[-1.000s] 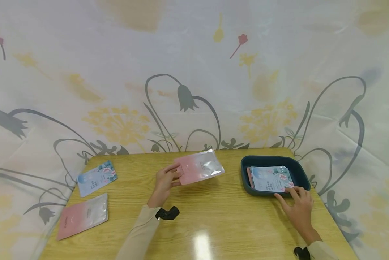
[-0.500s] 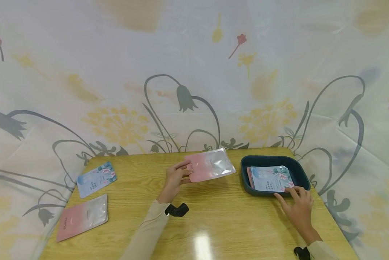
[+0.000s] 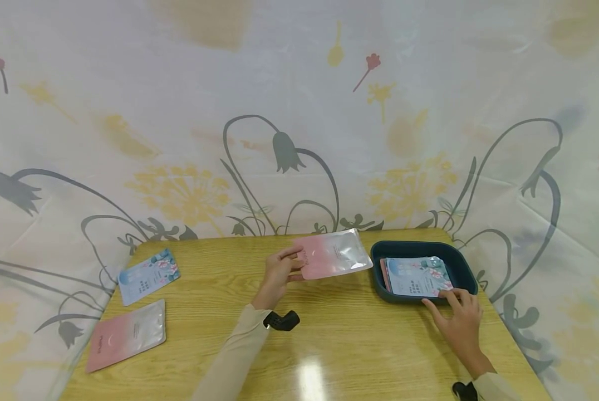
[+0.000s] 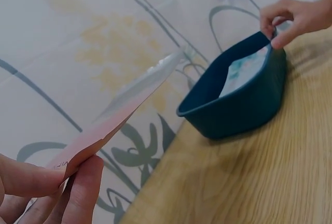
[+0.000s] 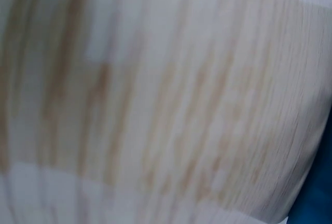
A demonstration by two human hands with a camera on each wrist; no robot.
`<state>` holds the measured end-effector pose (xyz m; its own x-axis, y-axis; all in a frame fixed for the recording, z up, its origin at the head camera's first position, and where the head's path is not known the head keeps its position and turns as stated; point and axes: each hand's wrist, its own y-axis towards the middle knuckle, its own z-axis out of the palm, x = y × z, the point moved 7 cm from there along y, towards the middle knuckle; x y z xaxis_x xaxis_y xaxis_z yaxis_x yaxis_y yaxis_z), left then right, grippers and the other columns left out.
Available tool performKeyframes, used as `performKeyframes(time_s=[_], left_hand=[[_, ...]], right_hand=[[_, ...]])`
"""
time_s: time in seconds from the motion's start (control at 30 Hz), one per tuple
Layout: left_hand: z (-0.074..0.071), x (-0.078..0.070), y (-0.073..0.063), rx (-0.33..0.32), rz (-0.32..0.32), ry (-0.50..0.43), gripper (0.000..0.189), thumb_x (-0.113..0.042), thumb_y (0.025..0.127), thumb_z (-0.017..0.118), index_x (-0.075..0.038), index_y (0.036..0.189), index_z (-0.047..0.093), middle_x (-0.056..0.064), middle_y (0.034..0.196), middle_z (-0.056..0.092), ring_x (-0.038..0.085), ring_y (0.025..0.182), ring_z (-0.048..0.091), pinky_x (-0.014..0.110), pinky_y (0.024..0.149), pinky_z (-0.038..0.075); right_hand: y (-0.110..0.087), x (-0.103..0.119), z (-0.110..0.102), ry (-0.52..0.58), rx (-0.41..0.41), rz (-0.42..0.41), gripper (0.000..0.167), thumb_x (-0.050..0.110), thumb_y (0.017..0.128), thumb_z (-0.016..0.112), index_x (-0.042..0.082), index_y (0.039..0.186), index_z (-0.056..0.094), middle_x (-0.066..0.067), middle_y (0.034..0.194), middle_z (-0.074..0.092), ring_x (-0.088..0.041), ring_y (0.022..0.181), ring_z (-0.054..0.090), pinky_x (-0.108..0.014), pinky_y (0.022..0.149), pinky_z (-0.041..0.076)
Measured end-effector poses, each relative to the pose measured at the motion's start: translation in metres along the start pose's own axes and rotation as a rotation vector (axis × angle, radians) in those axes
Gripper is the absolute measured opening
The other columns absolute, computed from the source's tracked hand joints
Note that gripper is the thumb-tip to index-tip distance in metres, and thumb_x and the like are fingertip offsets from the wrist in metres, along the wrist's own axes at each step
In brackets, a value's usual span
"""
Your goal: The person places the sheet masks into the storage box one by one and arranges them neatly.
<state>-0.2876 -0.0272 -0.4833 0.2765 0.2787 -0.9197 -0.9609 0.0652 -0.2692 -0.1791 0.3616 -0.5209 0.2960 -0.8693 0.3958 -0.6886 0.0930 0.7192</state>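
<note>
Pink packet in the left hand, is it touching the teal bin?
Apart: the left wrist view shows patterned backdrop between the raised pink packet and the teal bin.

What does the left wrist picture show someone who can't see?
Left fingers pinch a flat pink-silver foil packet. Beyond, right fingers hold the rim of a teal oblong plastic tub on a wooden table, a pale flowery packet inside.
</note>
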Motion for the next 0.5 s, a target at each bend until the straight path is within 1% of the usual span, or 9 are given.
performKeyframes(time_s=[0.03, 0.17, 0.27, 0.4, 0.5], left_hand=[[0.002, 0.001, 0.001, -0.001, -0.001, -0.004, 0.039, 0.009, 0.085, 0.059, -0.001, 0.122, 0.062, 0.021, 0.119, 0.060, 0.016, 0.070, 0.066, 0.031, 0.058, 0.057], [0.008, 0.005, 0.007, -0.003, -0.004, -0.014, 0.040, 0.011, 0.083, 0.059, 0.001, 0.121, 0.063, 0.022, 0.117, 0.061, 0.016, 0.069, 0.066, 0.032, 0.057, 0.057], [0.014, 0.007, 0.008, 0.017, -0.010, -0.008, 0.039, 0.010, 0.084, 0.059, 0.000, 0.122, 0.062, 0.022, 0.120, 0.059, 0.017, 0.070, 0.066, 0.032, 0.058, 0.057], [0.023, 0.008, 0.007, 0.049, -0.007, -0.008, 0.039, 0.009, 0.085, 0.059, -0.001, 0.123, 0.062, 0.021, 0.121, 0.058, 0.018, 0.072, 0.067, 0.031, 0.059, 0.057], [0.029, 0.010, 0.007, 0.051, -0.011, -0.007, 0.039, 0.009, 0.085, 0.059, -0.001, 0.122, 0.063, 0.020, 0.119, 0.060, 0.017, 0.071, 0.066, 0.030, 0.058, 0.057]], right_hand=[[0.000, 0.000, 0.000, 0.002, -0.002, -0.001, 0.036, 0.025, 0.069, 0.083, 0.000, 0.084, 0.063, -0.020, 0.092, 0.050, -0.041, 0.083, 0.040, -0.053, 0.066, 0.025], [-0.001, 0.000, 0.000, -0.006, 0.000, -0.001, 0.035, 0.022, 0.067, 0.083, 0.000, 0.084, 0.063, -0.020, 0.091, 0.050, -0.040, 0.083, 0.040, -0.053, 0.066, 0.025], [-0.001, 0.000, 0.000, -0.012, 0.000, -0.002, 0.034, 0.016, 0.063, 0.084, 0.001, 0.084, 0.062, -0.020, 0.091, 0.049, -0.040, 0.083, 0.040, -0.054, 0.066, 0.026], [0.000, 0.000, -0.001, -0.007, -0.005, -0.010, 0.034, 0.018, 0.064, 0.084, 0.001, 0.084, 0.062, -0.020, 0.091, 0.049, -0.041, 0.083, 0.040, -0.055, 0.067, 0.026], [0.001, 0.000, -0.001, -0.005, -0.004, -0.012, 0.034, 0.019, 0.065, 0.084, 0.002, 0.084, 0.062, -0.020, 0.092, 0.049, -0.041, 0.084, 0.040, -0.056, 0.067, 0.026]])
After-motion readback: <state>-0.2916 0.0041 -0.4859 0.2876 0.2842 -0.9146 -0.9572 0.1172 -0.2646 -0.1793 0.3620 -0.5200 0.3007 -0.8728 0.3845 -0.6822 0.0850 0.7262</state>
